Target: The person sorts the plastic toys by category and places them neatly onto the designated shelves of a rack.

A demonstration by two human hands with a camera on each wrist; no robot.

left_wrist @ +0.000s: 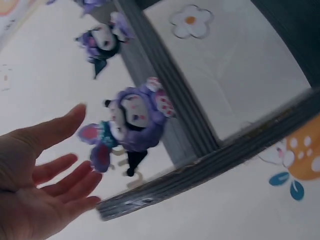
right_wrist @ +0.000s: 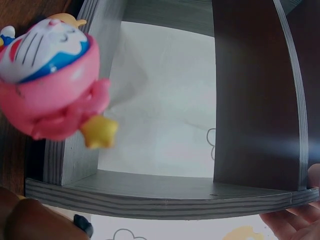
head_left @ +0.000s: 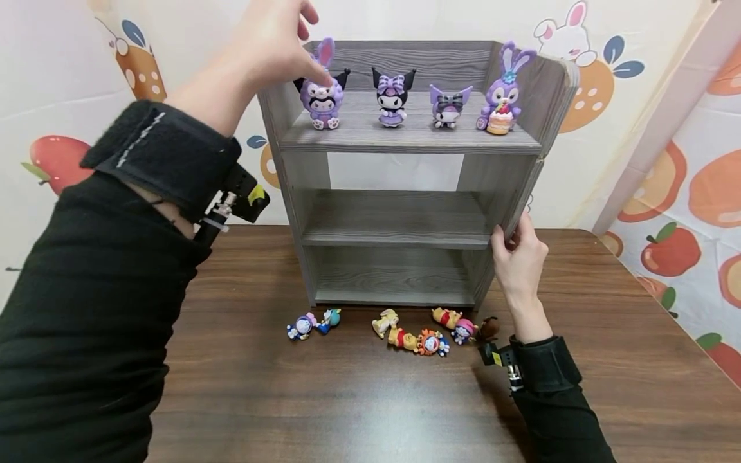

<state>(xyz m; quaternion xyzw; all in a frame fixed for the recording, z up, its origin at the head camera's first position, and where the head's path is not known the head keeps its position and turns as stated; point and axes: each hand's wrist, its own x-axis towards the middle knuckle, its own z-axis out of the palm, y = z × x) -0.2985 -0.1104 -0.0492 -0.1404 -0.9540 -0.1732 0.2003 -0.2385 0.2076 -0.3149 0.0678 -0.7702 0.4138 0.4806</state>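
Note:
My left hand [head_left: 272, 48] is raised at the top left of a grey wooden shelf rack [head_left: 382, 244]. In the left wrist view its fingers are spread beside a purple figurine with rabbit ears [left_wrist: 132, 122], with a gap between them. That figurine stands at the left end of the top shelf. To its right stand a black-hooded figurine [head_left: 392, 96], a small purple-eared figurine [head_left: 448, 108] and a purple rabbit figurine with a cake [head_left: 502, 96]. My right hand [head_left: 521, 257] grips the rack's right side panel, thumb in front and fingers around the edge.
Small figurines lie on the brown table before the rack: a blue-and-white one [head_left: 301, 326], a yellow one [head_left: 384, 321], a red-and-yellow bear [head_left: 402, 339] and several others. A pink-hooded figurine [right_wrist: 55, 80] looms near the right wrist camera. The rack's middle shelf [head_left: 393, 215] holds nothing.

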